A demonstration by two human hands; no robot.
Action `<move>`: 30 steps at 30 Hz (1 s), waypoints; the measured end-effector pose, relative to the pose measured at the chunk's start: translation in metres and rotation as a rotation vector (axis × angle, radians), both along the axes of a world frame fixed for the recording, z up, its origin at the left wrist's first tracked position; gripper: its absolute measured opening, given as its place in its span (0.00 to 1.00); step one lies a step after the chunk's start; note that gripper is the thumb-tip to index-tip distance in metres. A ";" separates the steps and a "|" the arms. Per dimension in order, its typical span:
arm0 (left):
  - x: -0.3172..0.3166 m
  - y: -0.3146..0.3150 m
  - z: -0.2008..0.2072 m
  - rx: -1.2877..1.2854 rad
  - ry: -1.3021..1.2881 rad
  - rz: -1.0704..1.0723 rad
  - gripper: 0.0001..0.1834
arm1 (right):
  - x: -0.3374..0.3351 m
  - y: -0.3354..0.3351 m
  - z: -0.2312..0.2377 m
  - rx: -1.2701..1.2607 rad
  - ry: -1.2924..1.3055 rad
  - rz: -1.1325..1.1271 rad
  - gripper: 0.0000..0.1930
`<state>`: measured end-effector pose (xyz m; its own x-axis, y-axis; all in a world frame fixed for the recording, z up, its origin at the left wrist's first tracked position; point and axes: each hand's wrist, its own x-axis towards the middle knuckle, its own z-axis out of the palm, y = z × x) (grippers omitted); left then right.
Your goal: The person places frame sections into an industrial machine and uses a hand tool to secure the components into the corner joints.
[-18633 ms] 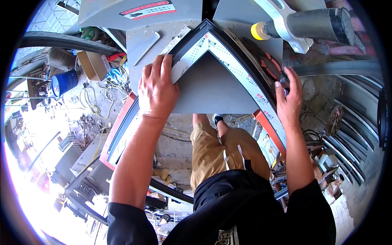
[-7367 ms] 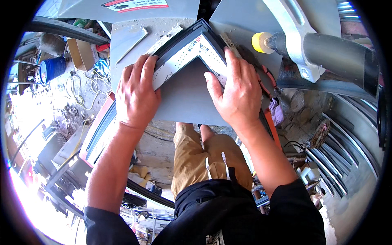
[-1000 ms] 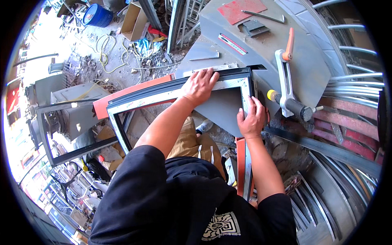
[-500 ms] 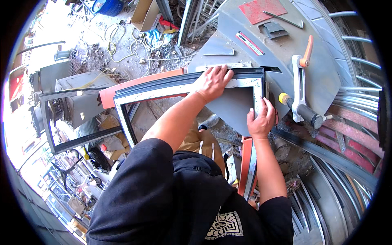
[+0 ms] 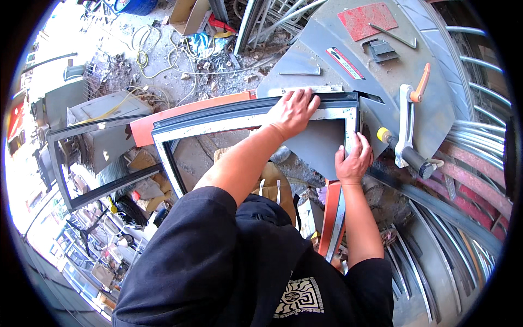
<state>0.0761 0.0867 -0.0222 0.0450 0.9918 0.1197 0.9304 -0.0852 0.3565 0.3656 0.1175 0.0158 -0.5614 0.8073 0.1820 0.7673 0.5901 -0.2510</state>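
A large rectangular window frame (image 5: 218,124), dark grey with white protective film, stretches in front of me. Its right corner rests on a grey metal machine table (image 5: 321,144). My left hand (image 5: 293,113) lies across the far bar near that corner, fingers hooked over the edge. Around the right-hand bar curls my right hand (image 5: 355,159), thumb on the inner side and fingers on the outer. An orange-red strip (image 5: 185,113) runs along the far side of the frame, and another orange-red bar (image 5: 330,218) is beside my right forearm.
A clamp arm (image 5: 405,125) with an orange handle stands right of the frame. On the table lie a red plate (image 5: 368,20), a hex key (image 5: 395,36) and a small grey metal block (image 5: 380,50). Another dark frame (image 5: 111,193) stands left. Long metal profiles (image 5: 417,259) are at lower right.
The view has shifted slightly, so the machine table and clamp sit a little further right and lower. Both hands keep their places on the window frame.
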 end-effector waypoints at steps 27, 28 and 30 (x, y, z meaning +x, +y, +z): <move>-0.002 0.001 0.003 -0.050 -0.084 -0.022 0.27 | 0.022 -0.024 -0.007 -0.020 -0.121 -0.003 0.38; -0.003 0.003 0.011 -0.125 -0.100 -0.022 0.27 | 0.022 -0.024 -0.006 -0.037 -0.108 -0.011 0.38; -0.008 -0.002 0.010 -0.057 -0.004 0.000 0.26 | 0.017 -0.022 -0.006 -0.067 -0.076 -0.010 0.38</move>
